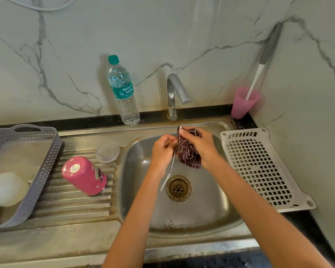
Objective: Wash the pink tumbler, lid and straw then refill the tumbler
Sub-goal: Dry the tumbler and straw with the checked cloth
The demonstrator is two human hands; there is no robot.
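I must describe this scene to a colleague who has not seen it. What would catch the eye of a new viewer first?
First, the two hands over the sink: the left hand holds a thin metal straw while the right hand rubs it with a dark checked cloth. Next, the pink tumbler standing upside down on the draining board, left of the basin, with the clear lid just behind it. A water bottle stands at the wall beside the tap.

Both forearms are bare, sleeveless in view, and the hands [182,146] wear nothing.
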